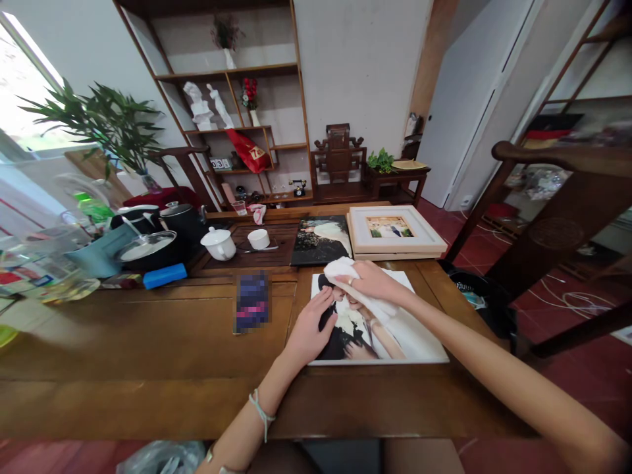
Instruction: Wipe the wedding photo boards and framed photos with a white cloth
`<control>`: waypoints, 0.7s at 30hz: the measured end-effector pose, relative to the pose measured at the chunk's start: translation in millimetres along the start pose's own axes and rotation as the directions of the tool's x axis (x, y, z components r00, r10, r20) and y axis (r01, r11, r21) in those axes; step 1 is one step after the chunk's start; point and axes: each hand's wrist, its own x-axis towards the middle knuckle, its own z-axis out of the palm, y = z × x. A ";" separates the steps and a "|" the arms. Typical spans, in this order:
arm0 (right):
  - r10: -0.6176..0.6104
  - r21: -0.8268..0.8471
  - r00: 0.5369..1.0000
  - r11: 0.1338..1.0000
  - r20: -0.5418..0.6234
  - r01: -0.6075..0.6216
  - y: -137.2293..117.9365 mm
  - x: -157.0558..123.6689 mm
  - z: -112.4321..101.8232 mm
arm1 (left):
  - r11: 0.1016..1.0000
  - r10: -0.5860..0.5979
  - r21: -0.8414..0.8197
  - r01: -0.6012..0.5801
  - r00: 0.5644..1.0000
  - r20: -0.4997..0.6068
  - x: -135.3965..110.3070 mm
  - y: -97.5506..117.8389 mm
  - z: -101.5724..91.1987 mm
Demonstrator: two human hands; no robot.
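Note:
A large photo print [409,336] lies flat on the wooden table [148,349] in front of me. My left hand [310,329] rests on its left edge with the fingers stretched out flat. My right hand [372,282] presses a white cloth [340,268] onto the upper part of the print, fingers closed over the cloth.
Behind the print lie a dark photo print [320,240] and a stack of white picture frames [395,232]. A phone [251,301] lies to the left. A tea tray with white cups [220,243], pots and a blue sponge [165,275] fill the far left. A wooden chair [563,224] stands at right.

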 end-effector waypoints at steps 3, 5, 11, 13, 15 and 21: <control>-0.034 -0.008 0.999 0.999 0.013 0.034 -10.0 17.5 4.6 | 1.000 -0.006 0.011 0.006 1.000 0.017 0.5 0.5 -1.2; -0.087 -0.132 0.995 0.988 -0.057 0.079 -12.6 26.1 8.5 | 1.000 -0.012 0.016 0.011 1.000 0.026 0.9 1.1 -1.9; -0.222 -0.209 0.975 0.954 -0.010 0.215 -6.8 33.5 12.8 | 0.999 -0.025 0.024 0.025 0.999 0.024 1.9 3.4 -2.2; -0.246 -0.198 0.969 0.949 0.025 0.246 -7.3 32.9 12.2 | 0.999 -0.031 0.024 0.031 0.999 0.021 1.9 4.6 -2.6; -0.262 -0.193 0.964 0.944 0.050 0.267 -7.3 30.9 11.2 | 0.999 -0.037 0.022 0.037 0.999 0.017 1.9 5.9 -3.3; -0.317 -0.212 0.948 0.925 0.020 0.314 32.8 6.8 3.8 | 0.999 -0.040 -0.015 0.040 0.999 0.021 1.8 5.7 -3.9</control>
